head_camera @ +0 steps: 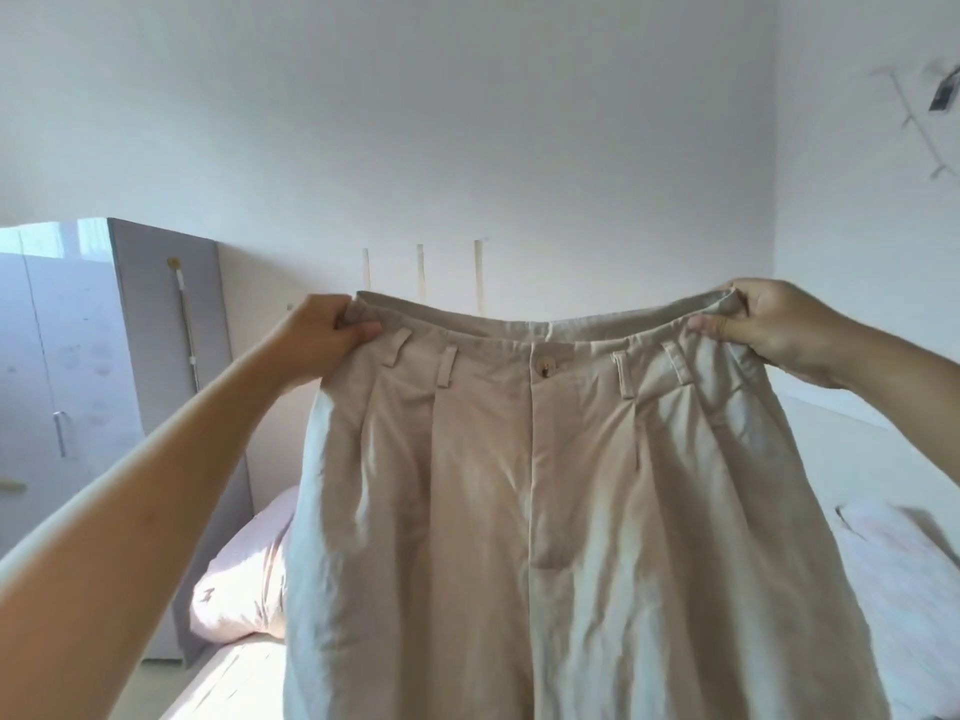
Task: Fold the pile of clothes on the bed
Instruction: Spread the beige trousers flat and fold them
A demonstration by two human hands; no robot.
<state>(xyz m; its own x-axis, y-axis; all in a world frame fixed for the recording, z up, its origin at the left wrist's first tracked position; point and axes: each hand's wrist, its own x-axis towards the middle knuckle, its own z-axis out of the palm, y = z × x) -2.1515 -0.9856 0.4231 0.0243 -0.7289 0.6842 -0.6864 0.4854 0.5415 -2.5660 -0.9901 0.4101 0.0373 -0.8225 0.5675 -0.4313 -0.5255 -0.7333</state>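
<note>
A person is holding a pair of beige trousers (535,485) up in front of the camera, front side facing, with the waistband stretched level between both hands. The left hand (322,330) is pinching the left corner of the waistband, thumb on the front and fingers curled behind. The right hand (769,324) is pinching the right corner the same way. The trousers are hanging straight down, buttoned at the waist, with pleats and belt loops showing, and they are covering most of the bed (228,672) below. A pink pillow (244,579) is lying just left of the hanging cloth, and something pale pink, perhaps bedding, is blurring into the lower right edge. A grey wardrobe (67,366) is standing at the left against a plain white wall (467,122). Sunlight is falling across the sheet at the bottom left.
</note>
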